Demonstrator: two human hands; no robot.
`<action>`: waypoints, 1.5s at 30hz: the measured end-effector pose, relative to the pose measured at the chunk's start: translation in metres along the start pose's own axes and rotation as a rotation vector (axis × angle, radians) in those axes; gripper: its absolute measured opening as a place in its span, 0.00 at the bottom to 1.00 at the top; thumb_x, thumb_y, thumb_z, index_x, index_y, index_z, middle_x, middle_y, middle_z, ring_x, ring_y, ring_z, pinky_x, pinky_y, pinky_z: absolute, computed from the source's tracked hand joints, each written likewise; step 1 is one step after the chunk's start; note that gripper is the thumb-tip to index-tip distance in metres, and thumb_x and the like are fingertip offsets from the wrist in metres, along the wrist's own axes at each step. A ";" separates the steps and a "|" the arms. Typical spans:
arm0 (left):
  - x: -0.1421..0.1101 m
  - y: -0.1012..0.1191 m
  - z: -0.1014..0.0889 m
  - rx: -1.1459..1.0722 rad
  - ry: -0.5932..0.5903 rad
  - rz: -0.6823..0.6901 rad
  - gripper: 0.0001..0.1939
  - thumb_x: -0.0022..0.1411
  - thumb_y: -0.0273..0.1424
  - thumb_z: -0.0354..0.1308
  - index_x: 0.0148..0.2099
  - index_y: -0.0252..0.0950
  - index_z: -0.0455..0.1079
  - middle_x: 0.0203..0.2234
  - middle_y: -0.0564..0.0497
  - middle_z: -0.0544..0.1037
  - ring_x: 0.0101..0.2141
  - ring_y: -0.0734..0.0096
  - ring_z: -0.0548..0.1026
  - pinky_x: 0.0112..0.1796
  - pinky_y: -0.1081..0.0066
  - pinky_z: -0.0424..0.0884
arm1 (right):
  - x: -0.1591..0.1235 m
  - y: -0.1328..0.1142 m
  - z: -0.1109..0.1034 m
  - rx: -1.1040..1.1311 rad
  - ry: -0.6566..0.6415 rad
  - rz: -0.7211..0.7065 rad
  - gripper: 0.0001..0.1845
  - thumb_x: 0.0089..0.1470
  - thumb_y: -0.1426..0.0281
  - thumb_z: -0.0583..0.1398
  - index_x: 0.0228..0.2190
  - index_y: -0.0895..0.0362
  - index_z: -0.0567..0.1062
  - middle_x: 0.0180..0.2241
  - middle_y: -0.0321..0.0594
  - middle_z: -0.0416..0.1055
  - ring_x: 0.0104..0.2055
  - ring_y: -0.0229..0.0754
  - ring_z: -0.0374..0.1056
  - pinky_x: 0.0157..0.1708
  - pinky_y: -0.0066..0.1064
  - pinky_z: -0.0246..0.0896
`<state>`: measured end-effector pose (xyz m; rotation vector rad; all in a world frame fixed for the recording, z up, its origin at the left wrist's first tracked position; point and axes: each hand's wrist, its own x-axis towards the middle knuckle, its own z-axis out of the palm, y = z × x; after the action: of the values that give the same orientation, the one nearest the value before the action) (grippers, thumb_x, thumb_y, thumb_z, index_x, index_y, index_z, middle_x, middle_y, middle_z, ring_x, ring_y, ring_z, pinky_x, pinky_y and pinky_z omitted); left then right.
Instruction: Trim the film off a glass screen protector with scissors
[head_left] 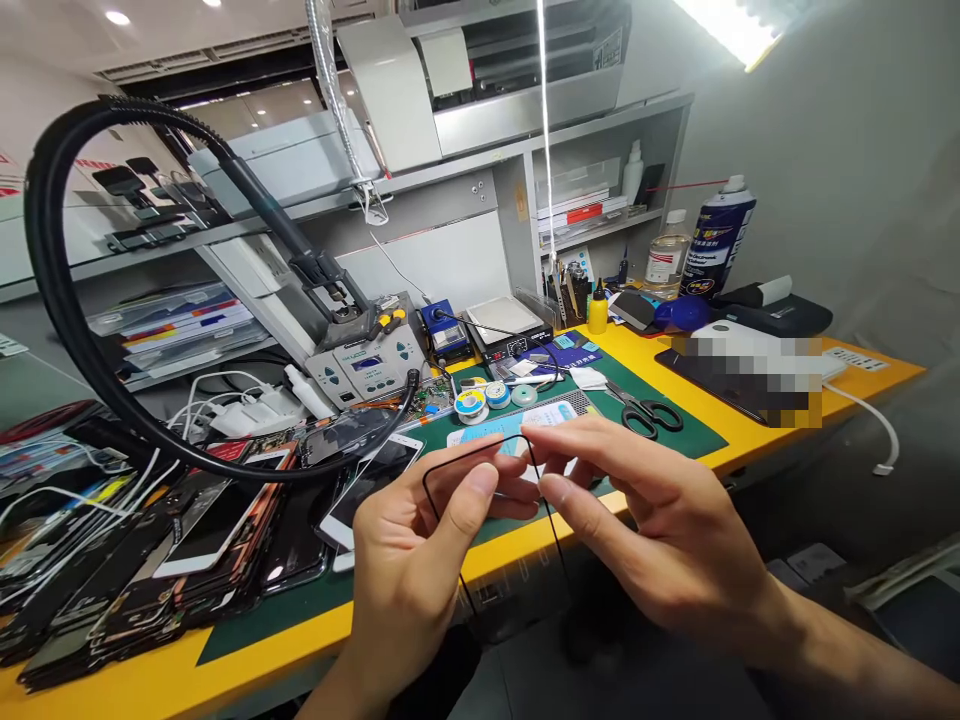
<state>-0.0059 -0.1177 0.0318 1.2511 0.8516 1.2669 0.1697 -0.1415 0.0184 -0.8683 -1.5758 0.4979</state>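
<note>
A thin black rectangular frame [469,456] is being pinched at centre frame between the thumbs and fingertips of the left hand [416,560] and right hand [660,520], both nearly closed on it, above a green mat [697,435] on a yellow bench [150,680]; scissors [643,412] are lying just beyond the right hand.

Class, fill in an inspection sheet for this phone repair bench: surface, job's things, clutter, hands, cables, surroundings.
surface: yellow workbench under a green mat.
job's things: thin black rectangular frame, held up between both hands.
clutter: pile of opened black phones at left; black-handled steel scissors and solder spools on the mat.
hands: left hand and right hand pinch the frame with their fingers; no tool.
cables: thick black flexible hose arching overhead; white charging cables behind the phones.
surroundings: grey soldering station, blue spray can, grey shelving.
</note>
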 end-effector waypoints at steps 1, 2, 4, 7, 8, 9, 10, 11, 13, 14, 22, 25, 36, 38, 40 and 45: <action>0.000 0.000 0.001 -0.001 0.002 0.006 0.08 0.60 0.32 0.67 0.43 0.38 0.81 0.40 0.48 0.86 0.33 0.60 0.84 0.37 0.64 0.81 | -0.001 0.000 0.000 -0.012 0.005 -0.008 0.18 0.60 0.76 0.62 0.51 0.50 0.77 0.41 0.37 0.77 0.35 0.37 0.73 0.38 0.28 0.75; -0.001 0.000 0.002 -0.003 0.004 0.012 0.08 0.60 0.32 0.67 0.42 0.37 0.81 0.39 0.48 0.86 0.33 0.60 0.84 0.37 0.64 0.81 | -0.001 0.001 0.000 -0.026 0.009 -0.015 0.18 0.60 0.76 0.62 0.51 0.50 0.77 0.41 0.37 0.78 0.36 0.38 0.74 0.39 0.29 0.75; -0.001 0.000 0.003 -0.012 0.004 0.020 0.08 0.60 0.32 0.67 0.42 0.37 0.81 0.38 0.48 0.86 0.32 0.61 0.84 0.36 0.66 0.81 | -0.003 0.002 0.000 -0.065 0.019 -0.027 0.18 0.60 0.75 0.63 0.51 0.48 0.77 0.42 0.37 0.78 0.42 0.41 0.75 0.41 0.30 0.75; -0.002 0.001 0.005 -0.010 -0.006 0.025 0.08 0.61 0.32 0.67 0.43 0.37 0.81 0.37 0.48 0.86 0.33 0.62 0.84 0.36 0.66 0.81 | -0.006 0.005 -0.001 -0.118 0.034 -0.029 0.20 0.60 0.75 0.63 0.51 0.45 0.77 0.46 0.37 0.79 0.49 0.47 0.75 0.45 0.34 0.75; -0.002 0.001 0.005 -0.006 -0.013 0.023 0.08 0.61 0.32 0.67 0.43 0.36 0.81 0.37 0.47 0.86 0.33 0.62 0.84 0.36 0.66 0.81 | -0.006 0.005 -0.001 -0.125 0.039 -0.032 0.20 0.60 0.75 0.63 0.51 0.44 0.77 0.47 0.37 0.79 0.49 0.47 0.75 0.46 0.35 0.74; -0.002 0.001 0.005 0.000 -0.018 0.021 0.09 0.62 0.32 0.66 0.44 0.36 0.81 0.38 0.46 0.86 0.33 0.61 0.84 0.37 0.65 0.81 | -0.007 0.006 -0.001 -0.126 0.040 -0.033 0.21 0.60 0.75 0.63 0.51 0.43 0.77 0.47 0.36 0.79 0.48 0.46 0.75 0.47 0.36 0.74; -0.002 0.001 0.005 0.008 -0.022 0.017 0.09 0.62 0.33 0.66 0.44 0.35 0.81 0.38 0.46 0.86 0.33 0.61 0.84 0.37 0.64 0.81 | -0.007 0.006 -0.001 -0.122 0.039 -0.033 0.21 0.60 0.76 0.63 0.51 0.42 0.77 0.46 0.35 0.79 0.47 0.46 0.76 0.47 0.36 0.74; -0.002 0.002 0.004 0.017 -0.026 0.011 0.10 0.62 0.33 0.66 0.44 0.35 0.81 0.38 0.45 0.86 0.32 0.60 0.84 0.37 0.64 0.81 | -0.007 0.007 -0.001 -0.116 0.039 -0.032 0.21 0.60 0.75 0.63 0.50 0.41 0.77 0.46 0.34 0.80 0.45 0.45 0.76 0.48 0.36 0.74; -0.002 0.002 0.004 0.029 -0.031 -0.004 0.10 0.62 0.33 0.65 0.44 0.34 0.80 0.38 0.45 0.86 0.32 0.60 0.84 0.37 0.63 0.82 | -0.006 0.007 -0.001 -0.106 0.040 -0.019 0.19 0.60 0.74 0.63 0.48 0.41 0.78 0.45 0.34 0.80 0.43 0.45 0.77 0.47 0.37 0.74; -0.002 0.003 0.003 0.028 -0.034 -0.011 0.10 0.62 0.34 0.65 0.44 0.34 0.80 0.38 0.45 0.86 0.32 0.60 0.84 0.38 0.62 0.82 | -0.005 0.007 -0.001 -0.107 0.041 -0.006 0.17 0.60 0.74 0.64 0.48 0.42 0.79 0.44 0.35 0.81 0.43 0.45 0.77 0.47 0.37 0.75; 0.002 0.002 -0.004 -0.043 -0.134 -0.068 0.08 0.64 0.33 0.64 0.42 0.33 0.79 0.34 0.46 0.86 0.33 0.62 0.84 0.38 0.65 0.82 | 0.007 0.005 -0.004 -0.007 -0.013 0.218 0.08 0.57 0.63 0.67 0.40 0.47 0.83 0.40 0.37 0.82 0.38 0.44 0.78 0.38 0.29 0.76; 0.003 0.000 -0.009 -0.001 -0.139 -0.110 0.09 0.64 0.34 0.64 0.41 0.32 0.78 0.32 0.46 0.85 0.32 0.62 0.84 0.38 0.64 0.83 | 0.014 0.007 -0.005 0.124 -0.076 0.329 0.09 0.55 0.63 0.69 0.40 0.49 0.83 0.38 0.37 0.82 0.38 0.43 0.78 0.37 0.27 0.75; 0.044 0.011 -0.064 0.084 -0.272 -0.354 0.21 0.53 0.46 0.70 0.38 0.31 0.81 0.33 0.37 0.85 0.29 0.52 0.83 0.26 0.64 0.81 | 0.004 0.030 -0.004 0.470 0.014 0.639 0.15 0.50 0.61 0.71 0.31 0.61 0.81 0.26 0.39 0.77 0.24 0.36 0.72 0.21 0.23 0.63; 0.046 0.005 -0.085 -0.142 -0.095 -0.426 0.34 0.51 0.56 0.65 0.41 0.27 0.81 0.35 0.32 0.84 0.32 0.42 0.83 0.31 0.52 0.82 | -0.005 0.033 0.002 0.603 0.184 0.671 0.16 0.50 0.60 0.72 0.31 0.61 0.80 0.30 0.41 0.79 0.24 0.35 0.72 0.19 0.22 0.62; 0.041 -0.008 -0.094 -0.228 0.106 -0.389 0.20 0.54 0.43 0.65 0.40 0.30 0.82 0.33 0.39 0.85 0.31 0.49 0.83 0.33 0.53 0.82 | -0.014 0.034 0.013 0.737 0.282 0.704 0.16 0.48 0.61 0.73 0.31 0.61 0.79 0.32 0.42 0.80 0.23 0.35 0.72 0.17 0.21 0.62; 0.003 -0.045 -0.053 -0.113 0.040 -0.160 0.20 0.50 0.35 0.70 0.47 0.36 0.81 0.46 0.39 0.83 0.45 0.46 0.81 0.44 0.58 0.79 | -0.030 0.029 0.056 0.957 0.313 0.729 0.19 0.47 0.62 0.74 0.33 0.60 0.75 0.32 0.42 0.81 0.22 0.35 0.74 0.16 0.19 0.62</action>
<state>-0.0465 -0.0980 -0.0210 1.0500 0.8786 1.1983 0.1235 -0.1376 -0.0336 -0.6747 -0.5404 1.4080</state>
